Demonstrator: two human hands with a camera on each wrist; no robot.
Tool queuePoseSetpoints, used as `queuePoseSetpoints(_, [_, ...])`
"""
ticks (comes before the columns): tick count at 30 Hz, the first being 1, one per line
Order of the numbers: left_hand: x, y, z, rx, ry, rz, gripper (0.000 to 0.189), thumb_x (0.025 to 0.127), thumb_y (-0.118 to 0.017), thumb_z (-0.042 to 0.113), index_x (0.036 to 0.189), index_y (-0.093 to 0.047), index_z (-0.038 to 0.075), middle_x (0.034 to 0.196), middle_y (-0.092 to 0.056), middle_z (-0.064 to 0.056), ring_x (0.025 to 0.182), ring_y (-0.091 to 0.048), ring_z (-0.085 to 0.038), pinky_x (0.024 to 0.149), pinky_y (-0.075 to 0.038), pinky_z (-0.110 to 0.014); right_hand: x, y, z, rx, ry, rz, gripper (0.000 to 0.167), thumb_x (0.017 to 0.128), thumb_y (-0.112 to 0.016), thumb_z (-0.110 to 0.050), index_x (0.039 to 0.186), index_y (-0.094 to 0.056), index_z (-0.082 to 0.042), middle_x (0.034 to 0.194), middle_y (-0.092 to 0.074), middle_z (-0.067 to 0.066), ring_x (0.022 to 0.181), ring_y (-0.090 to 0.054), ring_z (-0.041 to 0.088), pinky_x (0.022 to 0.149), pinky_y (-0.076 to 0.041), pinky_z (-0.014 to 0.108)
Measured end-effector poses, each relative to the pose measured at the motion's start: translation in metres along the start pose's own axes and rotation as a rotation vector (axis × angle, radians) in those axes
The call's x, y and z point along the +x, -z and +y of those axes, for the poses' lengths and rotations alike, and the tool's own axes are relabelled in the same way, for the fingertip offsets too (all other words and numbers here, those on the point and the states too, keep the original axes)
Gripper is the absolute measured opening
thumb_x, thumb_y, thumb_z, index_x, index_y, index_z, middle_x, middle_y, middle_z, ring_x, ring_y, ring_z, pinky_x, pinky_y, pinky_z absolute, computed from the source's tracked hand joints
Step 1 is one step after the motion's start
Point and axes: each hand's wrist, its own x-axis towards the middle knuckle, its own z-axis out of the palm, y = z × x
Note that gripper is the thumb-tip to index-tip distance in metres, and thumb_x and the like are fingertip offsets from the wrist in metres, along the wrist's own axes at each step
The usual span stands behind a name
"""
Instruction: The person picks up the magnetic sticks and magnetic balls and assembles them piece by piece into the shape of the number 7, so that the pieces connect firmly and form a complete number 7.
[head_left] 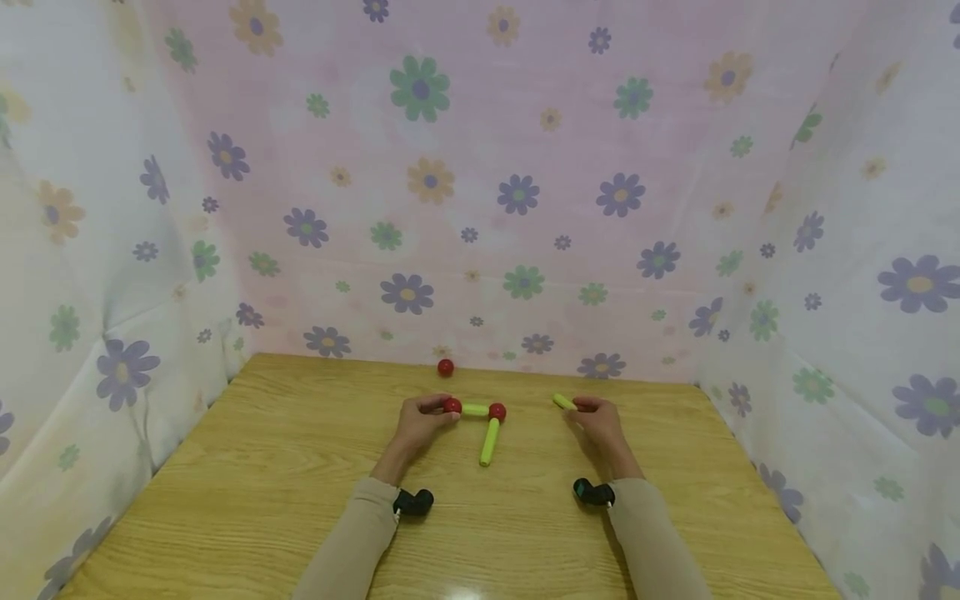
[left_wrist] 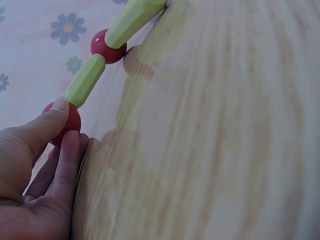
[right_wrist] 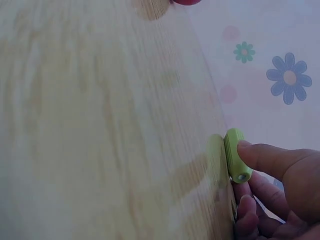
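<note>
In the head view my left hand [head_left: 416, 425] pinches a red ball [head_left: 452, 406] between thumb and fingers. From that ball a yellow-green ribbed rod [left_wrist: 86, 80] runs to a second red ball [head_left: 497, 412]. Another yellow-green rod [head_left: 489, 443] extends from the second ball toward the near side, so the joined pieces form a corner. To the right, apart from them, my right hand [head_left: 602, 425] holds a separate yellow-green rod [right_wrist: 236, 156] by thumb and fingers, low over the wood. A small metallic spot shows on this rod's near end in the right wrist view.
A loose red ball [head_left: 446, 367] lies near the back edge of the wooden table [head_left: 300, 467]. Flower-printed cloth [head_left: 465, 208] hangs behind and along both sides. Dark wrist-worn devices [head_left: 415, 502] sit at both sleeve cuffs.
</note>
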Motion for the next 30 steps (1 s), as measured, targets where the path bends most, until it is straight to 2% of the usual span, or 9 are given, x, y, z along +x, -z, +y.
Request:
queuePoseSetpoints(5, [0.0002,-0.0002,0.0006,0.014,-0.008,0.002,0.042,0.088,-0.082,0.004,0.127,-0.071,-0.005,0.125,-0.07,-0.025,0.112,-0.07,-0.035,0.087,-0.058,-0.029,0.0015,-0.0022,-0.0027,-0.032,-0.007,0.0,0.039,0.1,-0.067,-0.013,0.131,-0.064,0.01,0.124,-0.062,0.028,0.109,-0.061,0.035,0.092,-0.055,0.041])
queuePoseSetpoints(19, [0.0007,-0.0019,-0.0024,0.014,-0.026,0.005,0.043,0.087,-0.082,0.001,0.128,-0.07,-0.006,0.123,-0.07,-0.026,0.11,-0.071,-0.033,0.084,-0.059,-0.027,-0.0013,-0.0062,-0.0036,-0.035,-0.015,0.004,0.033,0.098,-0.067,-0.01,0.124,-0.065,0.011,0.109,-0.062,0.022,0.096,-0.059,0.028,0.078,-0.051,0.029])
queuePoseSetpoints(30, [0.0006,-0.0004,-0.0039,0.024,-0.035,0.013,0.042,0.087,-0.082,0.002,0.126,-0.071,-0.006,0.122,-0.071,-0.025,0.11,-0.071,-0.035,0.086,-0.059,-0.029,-0.0006,-0.0071,-0.0025,-0.117,0.035,-0.034,0.033,0.1,-0.066,-0.01,0.124,-0.064,0.012,0.107,-0.063,0.021,0.094,-0.058,0.027,0.08,-0.05,0.033])
